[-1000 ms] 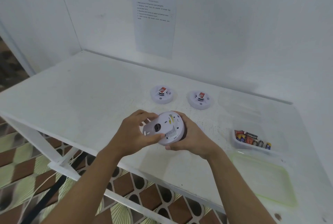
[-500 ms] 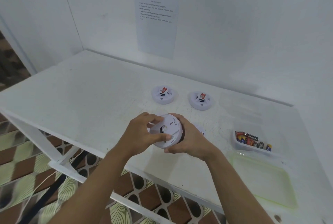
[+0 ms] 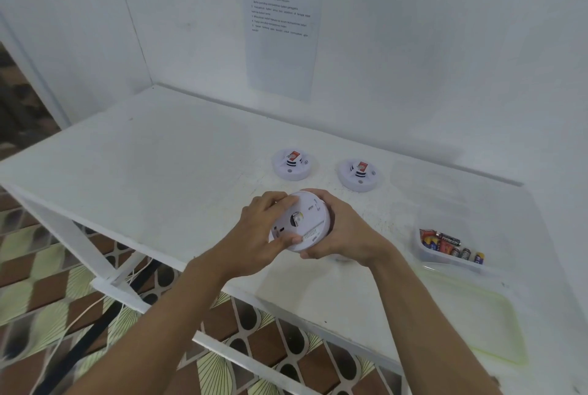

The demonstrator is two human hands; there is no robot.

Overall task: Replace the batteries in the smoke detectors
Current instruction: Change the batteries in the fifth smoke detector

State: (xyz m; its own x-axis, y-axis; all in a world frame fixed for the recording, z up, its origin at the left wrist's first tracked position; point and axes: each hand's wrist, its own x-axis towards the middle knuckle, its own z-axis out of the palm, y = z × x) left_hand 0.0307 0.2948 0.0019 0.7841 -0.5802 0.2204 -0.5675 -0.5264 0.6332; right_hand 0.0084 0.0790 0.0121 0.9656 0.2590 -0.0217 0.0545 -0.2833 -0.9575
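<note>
Opening the smoke detector, seemingly, centre frame; left hand and right hand both clamped on it. Next calls for a counter-twist.

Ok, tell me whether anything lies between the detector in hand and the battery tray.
Nothing visible does. The left hand and right hand grip the detector; only bare table lies between it and the battery tray to its right. The green tray sits nearer the front edge, off that line.
</note>
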